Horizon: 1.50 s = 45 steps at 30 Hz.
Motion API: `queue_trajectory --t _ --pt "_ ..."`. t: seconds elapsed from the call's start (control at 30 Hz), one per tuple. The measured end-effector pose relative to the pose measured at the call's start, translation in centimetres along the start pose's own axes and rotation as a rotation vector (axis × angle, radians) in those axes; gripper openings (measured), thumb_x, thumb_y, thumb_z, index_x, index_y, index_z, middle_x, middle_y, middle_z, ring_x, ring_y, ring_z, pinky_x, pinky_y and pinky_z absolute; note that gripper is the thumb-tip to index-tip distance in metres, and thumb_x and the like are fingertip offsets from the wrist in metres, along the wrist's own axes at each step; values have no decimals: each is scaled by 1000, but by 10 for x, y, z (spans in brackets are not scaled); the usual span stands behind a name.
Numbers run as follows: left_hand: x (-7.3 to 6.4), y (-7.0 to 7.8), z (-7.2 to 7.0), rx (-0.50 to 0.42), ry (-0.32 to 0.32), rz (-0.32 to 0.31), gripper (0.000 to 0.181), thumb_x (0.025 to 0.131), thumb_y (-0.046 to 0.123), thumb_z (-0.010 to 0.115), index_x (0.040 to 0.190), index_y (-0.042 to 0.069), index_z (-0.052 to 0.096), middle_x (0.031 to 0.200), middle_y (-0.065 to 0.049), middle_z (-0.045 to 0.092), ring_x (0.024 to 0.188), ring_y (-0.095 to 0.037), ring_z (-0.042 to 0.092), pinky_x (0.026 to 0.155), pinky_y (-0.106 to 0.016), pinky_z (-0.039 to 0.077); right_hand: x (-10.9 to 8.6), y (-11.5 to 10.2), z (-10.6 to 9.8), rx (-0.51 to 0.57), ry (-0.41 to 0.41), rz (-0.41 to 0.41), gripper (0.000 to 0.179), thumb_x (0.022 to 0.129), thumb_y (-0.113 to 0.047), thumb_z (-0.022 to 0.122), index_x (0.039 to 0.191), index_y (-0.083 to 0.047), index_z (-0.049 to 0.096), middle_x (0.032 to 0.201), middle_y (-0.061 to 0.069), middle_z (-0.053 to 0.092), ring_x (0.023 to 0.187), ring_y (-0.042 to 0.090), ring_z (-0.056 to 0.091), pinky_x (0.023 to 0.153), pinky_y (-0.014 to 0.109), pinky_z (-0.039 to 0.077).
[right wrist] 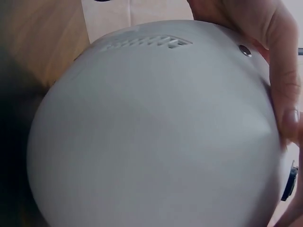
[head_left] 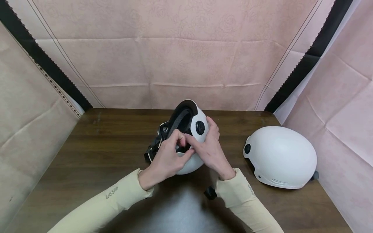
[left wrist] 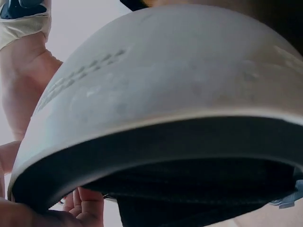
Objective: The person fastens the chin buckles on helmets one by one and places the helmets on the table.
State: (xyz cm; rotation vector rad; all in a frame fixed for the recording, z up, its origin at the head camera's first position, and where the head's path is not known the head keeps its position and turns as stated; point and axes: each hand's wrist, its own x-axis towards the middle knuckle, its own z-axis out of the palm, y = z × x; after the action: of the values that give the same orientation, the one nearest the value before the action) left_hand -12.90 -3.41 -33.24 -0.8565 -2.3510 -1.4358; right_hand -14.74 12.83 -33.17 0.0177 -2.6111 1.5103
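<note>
A white helmet [head_left: 201, 116] lies tipped on its side near the table's middle, its black padded inside [head_left: 177, 121] facing up and left. My left hand [head_left: 166, 158] grips its near rim, thumb on the edge and fingers curled over the opening. From the other side my right hand [head_left: 212, 152] holds the helmet, fingers spread on the outer shell and thumb reaching to the left fingertips. A round black vent [head_left: 200, 127] shows beside the right fingers. Black fittings [head_left: 151, 150] stick out at the helmet's left end. The smooth shell [right wrist: 151, 123] fills the right wrist view.
A second white helmet [head_left: 279, 158] sits dome up at the right side of the brown wooden table [head_left: 110, 155]. Pale pink cloth [head_left: 175, 64] hangs behind and along both sides. A small black device [head_left: 210, 193] is at my right wrist.
</note>
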Motion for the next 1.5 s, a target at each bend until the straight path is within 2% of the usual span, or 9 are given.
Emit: queue_trajectory --t 0.1,0.4,0.6,0.73,1.0,1.1,1.2,1.33,1.5 --pt "0 1 2 17 -1 0 38 80 7 80 90 10 43 92 -7 54 83 -23 55 67 -33 49 0 1 1 20 16 12 93 81 -51 68 151 -19 16 143 9 27 122 25 32 94 49 38" --pt "2 5 6 66 -10 51 39 80 9 80 91 8 42 94 -6 56 80 -22 56 69 -36 50 -3 10 3 122 48 -4 83 86 -46 65 150 -19 20 146 7 27 121 26 35 94 47 38" --pt "1 7 4 57 -76 5 37 83 10 78 101 8 46 94 -4 54 84 -16 59 75 -30 51 -3 16 4 149 43 -25 80 87 -48 63 149 -17 23 145 5 29 120 25 37 93 48 39" --pt "1 8 2 21 -120 -40 40 84 12 77 109 9 46 100 -4 57 94 -15 61 85 -33 52 0 20 4 182 36 -31 75 89 -45 62 148 -15 25 145 6 30 122 26 39 98 48 37" --pt "2 10 -2 -4 -188 -73 41 87 17 74 116 11 46 109 -4 59 101 -15 60 89 -33 51 5 29 1 277 -33 -1 66 95 -42 55 147 -14 25 147 7 30 127 28 37 107 51 31" --pt "2 10 -7 2 -218 -71 38 90 22 71 117 11 48 115 -4 59 104 -15 60 89 -33 51 6 31 0 329 -41 16 64 96 -40 54 146 -13 26 145 8 32 127 27 37 108 49 30" --pt "3 10 -17 13 -213 -60 36 91 27 70 118 12 51 120 -3 60 106 -15 60 91 -35 50 8 32 -2 372 -42 40 61 97 -38 53 145 -12 26 142 10 34 126 25 40 107 45 31" --pt "5 7 -34 22 -161 -59 32 93 30 68 117 12 55 123 0 60 110 -14 57 95 -38 47 9 34 -6 405 -33 62 58 98 -37 52 144 -12 28 140 11 36 124 25 40 107 43 30" --pt "8 -8 -59 74 -78 -135 31 96 34 62 117 11 57 129 -1 57 116 -17 53 98 -42 42 10 39 -10 436 -20 56 54 99 -35 49 143 -10 29 142 9 34 126 25 36 108 44 26"
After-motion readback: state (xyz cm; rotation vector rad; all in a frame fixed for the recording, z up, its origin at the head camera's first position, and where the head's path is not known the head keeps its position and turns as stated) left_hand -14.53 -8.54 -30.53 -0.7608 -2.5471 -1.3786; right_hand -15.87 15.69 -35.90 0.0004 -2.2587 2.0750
